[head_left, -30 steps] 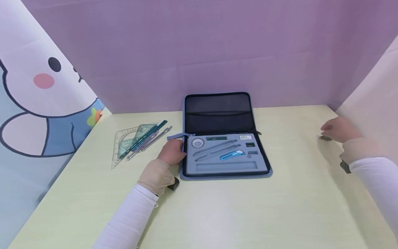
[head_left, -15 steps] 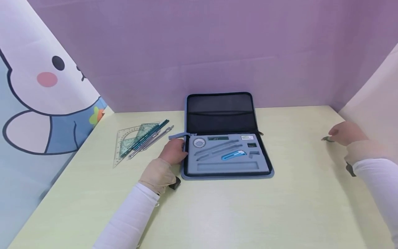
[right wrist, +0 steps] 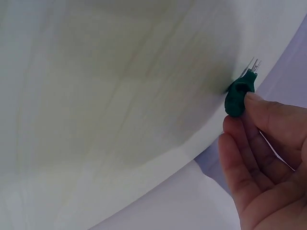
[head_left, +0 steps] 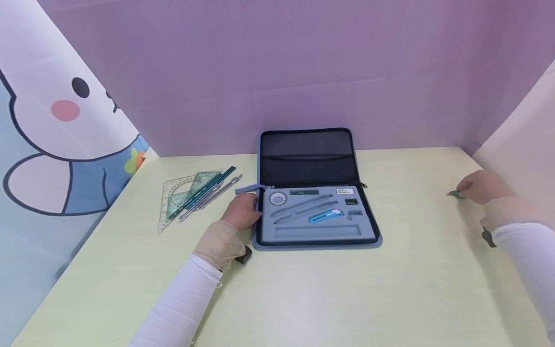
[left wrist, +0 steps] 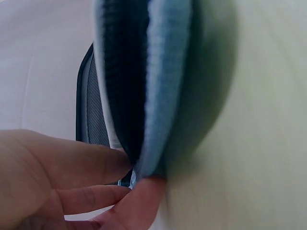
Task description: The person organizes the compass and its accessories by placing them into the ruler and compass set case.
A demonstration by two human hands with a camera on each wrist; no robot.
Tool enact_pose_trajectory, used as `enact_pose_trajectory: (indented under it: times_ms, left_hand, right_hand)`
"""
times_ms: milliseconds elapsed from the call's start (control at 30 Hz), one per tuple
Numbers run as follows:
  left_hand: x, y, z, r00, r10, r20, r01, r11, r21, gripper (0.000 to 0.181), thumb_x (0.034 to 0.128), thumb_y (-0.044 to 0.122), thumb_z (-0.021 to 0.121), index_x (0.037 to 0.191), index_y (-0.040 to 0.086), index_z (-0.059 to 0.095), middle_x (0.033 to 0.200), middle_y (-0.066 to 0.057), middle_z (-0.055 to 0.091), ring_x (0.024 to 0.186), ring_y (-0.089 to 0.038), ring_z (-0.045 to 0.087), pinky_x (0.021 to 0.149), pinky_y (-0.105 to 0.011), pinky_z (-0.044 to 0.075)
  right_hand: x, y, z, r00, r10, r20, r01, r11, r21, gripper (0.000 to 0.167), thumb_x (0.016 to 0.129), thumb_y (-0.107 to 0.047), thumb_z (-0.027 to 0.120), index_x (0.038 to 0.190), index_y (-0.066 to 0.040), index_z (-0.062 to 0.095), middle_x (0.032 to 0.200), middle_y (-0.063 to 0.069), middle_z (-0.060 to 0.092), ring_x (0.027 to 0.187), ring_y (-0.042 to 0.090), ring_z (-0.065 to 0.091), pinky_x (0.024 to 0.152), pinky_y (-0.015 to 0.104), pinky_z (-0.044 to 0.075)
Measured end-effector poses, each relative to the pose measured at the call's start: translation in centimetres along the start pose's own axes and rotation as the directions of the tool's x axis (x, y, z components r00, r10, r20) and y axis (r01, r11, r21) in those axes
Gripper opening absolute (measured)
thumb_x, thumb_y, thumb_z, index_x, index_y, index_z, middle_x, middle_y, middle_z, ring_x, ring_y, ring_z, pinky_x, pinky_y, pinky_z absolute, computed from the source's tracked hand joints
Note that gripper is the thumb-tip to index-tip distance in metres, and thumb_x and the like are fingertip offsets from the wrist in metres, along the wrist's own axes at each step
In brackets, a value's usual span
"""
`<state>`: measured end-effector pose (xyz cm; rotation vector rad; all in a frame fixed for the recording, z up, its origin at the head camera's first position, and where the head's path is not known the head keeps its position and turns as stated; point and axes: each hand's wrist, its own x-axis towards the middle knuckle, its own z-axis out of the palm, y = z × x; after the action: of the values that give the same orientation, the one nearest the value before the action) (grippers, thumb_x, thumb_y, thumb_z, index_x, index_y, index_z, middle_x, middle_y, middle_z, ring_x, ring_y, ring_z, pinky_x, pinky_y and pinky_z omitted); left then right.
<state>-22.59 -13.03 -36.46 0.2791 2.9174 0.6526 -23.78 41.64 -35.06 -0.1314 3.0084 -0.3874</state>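
An unzipped blue-grey drawing-set case (head_left: 316,246) lies in mid-table in the head view, its lid raised at the back. My left hand (head_left: 241,211) grips the left edge of the case; the left wrist view shows thumb and fingers (left wrist: 144,203) pinching its fabric rim. Far to the right, my right hand (head_left: 484,187) holds a small dark green piece (right wrist: 237,98) with thin metal prongs, between thumb and fingertips just above the table. A blue utility knife (head_left: 326,216), a round white dial-like disc (head_left: 278,198) and a white eraser (head_left: 344,191) sit in the grey foam insert.
Left of the case lie clear set squares (head_left: 166,205) with green pencils (head_left: 204,193) and silver compasses (head_left: 217,195) on top. A zip strap (head_left: 248,189) sticks out from the case's left side. Purple cloth (head_left: 303,72) hangs behind the table.
The right hand has drawn slightly right and toward me, and the green piece has turned in its fingers. The left hand stays at the case edge. The head view has shifted a little.
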Motion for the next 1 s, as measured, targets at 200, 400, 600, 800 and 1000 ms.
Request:
enact_pose_trajectory:
  times_ms: [200, 400, 600, 800, 1000]
  left_hand:
    - [0.1, -0.1, 0.1, 1.000, 0.000, 0.000, 0.000, 1.000, -0.004, 0.012, 0.0835, 0.006, 0.063, 0.092, -0.002, 0.064, 0.077, -0.010, 0.063, 0.066, -0.021, 0.059, 0.069, -0.035, 0.049]
    - [0.1, 0.0, 0.0, 1.000, 0.005, 0.006, -0.005, 1.000, 0.001, 0.011, 0.0836, 0.007, 0.063, 0.090, -0.002, 0.063, 0.077, -0.010, 0.062, 0.067, -0.022, 0.059, 0.070, -0.035, 0.049]
    - [0.0, -0.2, -0.1, 1.000, 0.008, 0.002, -0.008, 1.000, 0.005, 0.011, 0.0835, 0.006, 0.064, 0.090, -0.003, 0.063, 0.077, -0.011, 0.062, 0.068, -0.023, 0.059, 0.071, -0.036, 0.049]
    - [0.0, -0.2, 0.0, 1.000, 0.015, -0.007, -0.015, 1.000, 0.008, 0.011, 0.0831, 0.006, 0.063, 0.089, -0.003, 0.063, 0.077, -0.011, 0.062, 0.069, -0.023, 0.059, 0.071, -0.036, 0.049]
    - [-0.1, 0.1, -0.1, 1.000, 0.009, 0.002, -0.009, 1.000, 0.005, 0.011, 0.0837, 0.006, 0.064, 0.090, -0.003, 0.063, 0.076, -0.011, 0.063, 0.067, -0.023, 0.060, 0.072, -0.035, 0.050]
  right_hand:
    - [-0.1, -0.8, 0.5, 0.999, -0.039, -0.026, 0.039, 0.999, -0.001, 0.021, 0.081, -0.002, 0.060, 0.097, 0.011, 0.063, 0.098, 0.031, 0.063, 0.093, 0.053, 0.053, 0.080, 0.060, 0.041]
    - [0.2, -2.5, 1.1, 0.993, -0.096, -0.062, 0.098, 0.995, 0.031, 0.015, 0.081, 0.002, 0.062, 0.092, 0.011, 0.064, 0.091, 0.028, 0.066, 0.090, 0.050, 0.057, 0.080, 0.059, 0.043]
    - [0.7, -5.3, 1.8, 0.980, -0.170, -0.105, 0.174, 0.984, 0.037, 0.011, 0.080, 0.002, 0.065, 0.089, 0.008, 0.066, 0.086, 0.023, 0.068, 0.080, 0.040, 0.063, 0.074, 0.052, 0.048]
    - [1.1, -8.0, 2.5, 0.972, -0.215, -0.097, 0.222, 0.973, 0.069, 0.009, 0.080, 0.002, 0.066, 0.089, 0.005, 0.067, 0.086, 0.020, 0.069, 0.079, 0.036, 0.064, 0.073, 0.049, 0.049]
    - [1.1, -10.6, 2.9, 0.971, -0.230, -0.069, 0.237, 0.964, 0.122, 0.010, 0.082, 0.002, 0.065, 0.091, 0.005, 0.067, 0.090, 0.021, 0.069, 0.085, 0.039, 0.064, 0.078, 0.052, 0.049]
